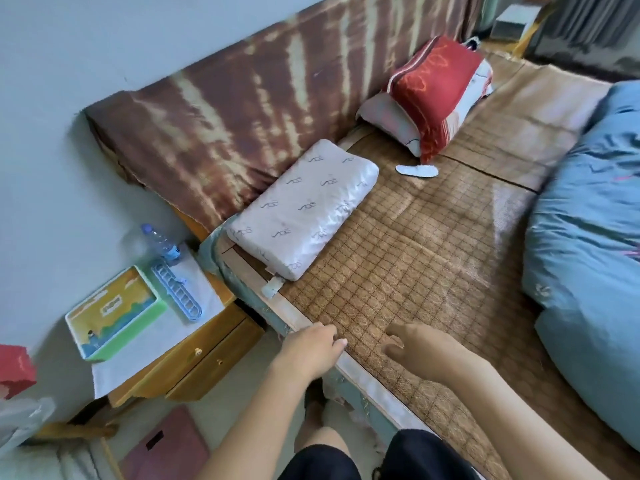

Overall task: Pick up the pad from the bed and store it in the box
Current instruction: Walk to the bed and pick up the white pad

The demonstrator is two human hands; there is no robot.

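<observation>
A small white pad (417, 170) lies flat on the woven bed mat (415, 265), between the red pillow and the white pillow, far from both hands. A green and yellow box (116, 313) stands on the bedside cabinet at the left. My left hand (311, 348) hovers at the bed's near edge with its fingers loosely curled and nothing in it. My right hand (419, 348) is over the mat near that edge, fingers spread and empty.
A white pillow (301, 209) lies along the headboard (242, 109). A red pillow (433, 95) rests farther back. A blue quilt (588, 237) covers the bed's right side. A water bottle (161, 242) and a blue tray (176, 292) share the wooden cabinet (194, 362).
</observation>
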